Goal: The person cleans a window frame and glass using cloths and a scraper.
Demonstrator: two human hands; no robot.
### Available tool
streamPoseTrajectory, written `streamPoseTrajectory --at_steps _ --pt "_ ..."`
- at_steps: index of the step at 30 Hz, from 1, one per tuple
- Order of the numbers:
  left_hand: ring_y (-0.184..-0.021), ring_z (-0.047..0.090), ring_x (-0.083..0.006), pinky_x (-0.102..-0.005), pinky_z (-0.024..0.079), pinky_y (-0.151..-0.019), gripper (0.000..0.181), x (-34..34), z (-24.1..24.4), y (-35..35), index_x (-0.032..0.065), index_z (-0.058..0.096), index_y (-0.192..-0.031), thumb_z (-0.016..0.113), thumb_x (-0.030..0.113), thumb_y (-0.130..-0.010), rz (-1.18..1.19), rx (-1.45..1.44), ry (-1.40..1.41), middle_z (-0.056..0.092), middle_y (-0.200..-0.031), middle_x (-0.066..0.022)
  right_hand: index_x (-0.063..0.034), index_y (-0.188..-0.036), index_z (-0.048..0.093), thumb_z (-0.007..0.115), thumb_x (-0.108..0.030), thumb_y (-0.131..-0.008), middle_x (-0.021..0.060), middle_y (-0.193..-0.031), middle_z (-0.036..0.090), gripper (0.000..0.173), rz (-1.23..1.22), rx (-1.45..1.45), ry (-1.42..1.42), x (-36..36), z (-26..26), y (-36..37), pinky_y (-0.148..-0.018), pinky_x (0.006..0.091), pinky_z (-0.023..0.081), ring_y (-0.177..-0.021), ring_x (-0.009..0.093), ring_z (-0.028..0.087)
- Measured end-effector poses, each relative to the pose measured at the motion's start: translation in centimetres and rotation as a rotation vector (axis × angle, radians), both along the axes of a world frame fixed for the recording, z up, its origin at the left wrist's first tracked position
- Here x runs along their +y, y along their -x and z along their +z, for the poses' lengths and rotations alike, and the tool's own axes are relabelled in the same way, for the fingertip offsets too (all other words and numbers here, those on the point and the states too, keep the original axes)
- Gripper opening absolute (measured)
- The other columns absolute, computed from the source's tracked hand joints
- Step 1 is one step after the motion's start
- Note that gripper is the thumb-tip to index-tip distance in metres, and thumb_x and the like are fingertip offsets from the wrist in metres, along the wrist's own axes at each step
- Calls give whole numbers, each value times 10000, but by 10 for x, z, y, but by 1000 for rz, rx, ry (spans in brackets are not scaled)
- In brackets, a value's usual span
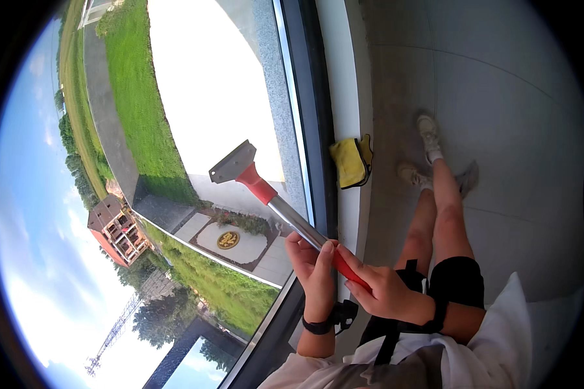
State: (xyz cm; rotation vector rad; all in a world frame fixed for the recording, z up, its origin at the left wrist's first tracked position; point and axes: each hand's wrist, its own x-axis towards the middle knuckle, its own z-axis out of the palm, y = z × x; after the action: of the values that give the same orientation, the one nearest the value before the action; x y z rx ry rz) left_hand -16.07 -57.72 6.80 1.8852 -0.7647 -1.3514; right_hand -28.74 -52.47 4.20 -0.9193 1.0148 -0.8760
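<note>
Both hands are on a long-handled scraper (292, 214) with a red grip, a bare metal shaft and a red head socket. Its flat grey metal head (233, 163) points up and to the left, in front of the window glass. My left hand (314, 270) pinches the shaft near the top of the grip. My right hand (387, 289) is closed around the red grip (353, 272), with its fingers and thumb along it. Whether the blade edge touches the glass, I cannot tell.
A folded yellow cloth (351, 162) with dark edging lies on the white window sill (349, 97). The dark window frame (316, 121) runs beside it. Below are the grey tiled floor (516, 160) and my legs. Lawn and a building show through the glass.
</note>
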Motion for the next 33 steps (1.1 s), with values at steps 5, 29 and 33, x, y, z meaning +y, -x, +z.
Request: streamPoseTrajectory --at_steps 5,29,33 --pt "-810 580 -125 -241 471 -737 353 -17 0 9 51 387 -1189 524 14 -865 -39 -74 9 582 -883 -66 -96 -1486 256 574 -98 -880 210 -763 652 684 -39 -20 -2 -8 0 0 -578 368 526 -612 338 656" --pt "-744 507 -107 -222 430 -660 350 -84 -23 57 9 438 -1172 470 29 -824 9 -69 56 538 -858 -61 -61 -1482 257 582 -53 -870 183 -718 629 692 60 11 9 -82 -8 53 -581 346 500 -570 299 629" --pt "-817 522 -115 -234 442 -748 352 -106 -17 51 10 385 -1200 487 -2 -864 -92 -43 -22 534 -939 -74 -60 -1479 260 571 -60 -884 177 -680 605 671 3 -10 -2 -109 -2 60 -560 349 490 -558 299 625"
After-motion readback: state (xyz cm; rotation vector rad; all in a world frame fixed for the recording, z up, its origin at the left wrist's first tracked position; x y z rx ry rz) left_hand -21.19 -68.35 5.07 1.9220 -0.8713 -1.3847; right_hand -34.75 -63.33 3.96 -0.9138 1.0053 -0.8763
